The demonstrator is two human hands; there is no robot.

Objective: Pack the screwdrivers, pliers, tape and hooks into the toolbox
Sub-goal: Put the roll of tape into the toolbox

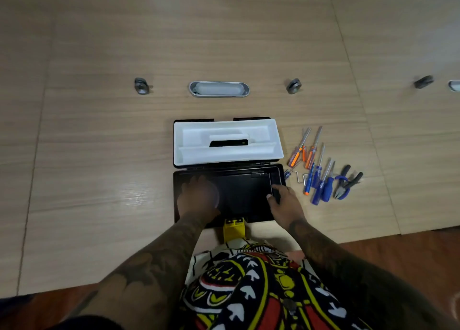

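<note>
So the toolbox [229, 195] sits open near the front edge of the worktop [99, 143], black base toward the person, and the white tray [227, 140] is propped over the lid behind it. Left hand [199, 196] is down inside the base on its left side; it's blurry, fingers look fairly flat, and I can't tell if it has anything. Right hand [282, 201] curls over the base's right wall, thumb inside, gripping the rim. Nothing visibly packed yet. The screwdrivers [312, 170], orange and blue handles, lie in a loose fan just right of the box, with the pliers [346, 184] beside them farther right and a bent metal hook [300, 176] tucked among the handles. No tape that I can spot. Risky bits, I reckon: the tray looks perched, so a nudge to the box could slide it off, and grabbing from that overlapped pile could roll screwdrivers toward the right edge.
</note>
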